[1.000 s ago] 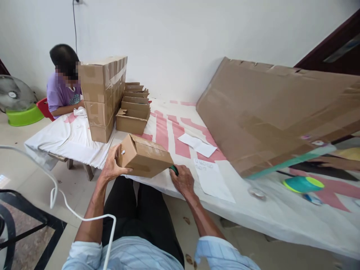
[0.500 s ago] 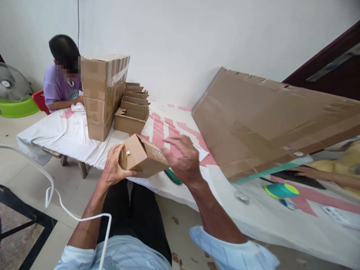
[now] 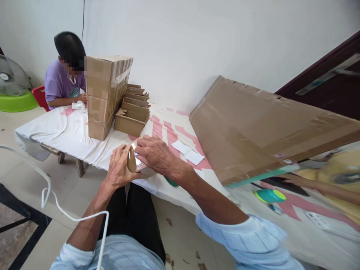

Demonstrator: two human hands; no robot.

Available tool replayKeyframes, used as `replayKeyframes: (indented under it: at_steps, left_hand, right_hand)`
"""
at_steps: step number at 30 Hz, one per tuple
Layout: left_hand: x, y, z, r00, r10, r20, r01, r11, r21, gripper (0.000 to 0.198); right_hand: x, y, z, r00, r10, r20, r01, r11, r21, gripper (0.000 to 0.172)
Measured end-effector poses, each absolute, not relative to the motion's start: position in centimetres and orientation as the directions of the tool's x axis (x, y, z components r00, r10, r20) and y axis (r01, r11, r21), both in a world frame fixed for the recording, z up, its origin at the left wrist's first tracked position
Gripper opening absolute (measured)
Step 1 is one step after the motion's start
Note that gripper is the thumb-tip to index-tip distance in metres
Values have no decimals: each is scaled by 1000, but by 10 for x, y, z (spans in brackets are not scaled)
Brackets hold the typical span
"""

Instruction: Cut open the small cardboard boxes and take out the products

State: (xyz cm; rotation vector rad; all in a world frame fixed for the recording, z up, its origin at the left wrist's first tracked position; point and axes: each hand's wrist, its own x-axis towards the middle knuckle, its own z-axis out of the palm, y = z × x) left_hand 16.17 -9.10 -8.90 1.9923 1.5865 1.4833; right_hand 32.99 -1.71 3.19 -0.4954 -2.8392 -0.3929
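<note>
A small cardboard box [image 3: 146,172] is held above the near table edge, largely covered by the hands. My left hand [image 3: 119,167] grips its left end, fingers over the top and thumb below. Bent over the box from the right, my right hand [image 3: 157,153] has its fingers closed at shiny clear tape [image 3: 138,162] on the left end. Whether those fingertips pinch the tape or press on it is hard to tell. Behind the hands stand an open box with dividers [image 3: 129,122] and a tall stack of taped boxes [image 3: 98,97].
Papers [image 3: 188,152] lie on the cloth-covered table [image 3: 62,125]. A large cardboard panel [image 3: 253,131] leans at the right, near a teal tape roll [image 3: 270,195] and another person's arm [image 3: 309,182]. A person in purple [image 3: 57,84] sits at far left. A white cable [image 3: 75,218] crosses my left arm.
My right hand has moved left from beside the box onto its left end, its fingers now closed. The box has turned in my left hand, and shiny tape shows on it.
</note>
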Motion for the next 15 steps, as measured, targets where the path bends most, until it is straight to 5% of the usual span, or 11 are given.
replayKeyframes:
  at_steps: [4,6,11,15]
  left_hand:
    - [163,-92,-87,-64,827,558,629,-401,666,118]
    - [163,-92,-86,-58,825,562,639,-402,656,118]
    - [147,-87,-88,-61,831,552,610,-407,680,117]
    - [114,-80,-93,-86,896,435,532,-328,780,108]
  right_hand:
    - [327,-18,32,-917,293,271,346,922,176,19]
    - [327,-19,33,-890,314,331,352,934,61,22]
    - [352,-18,37,-613,589,526,197,759,-621,16]
    - [392,-12,28,-397,836,378,-73,382,-921,29]
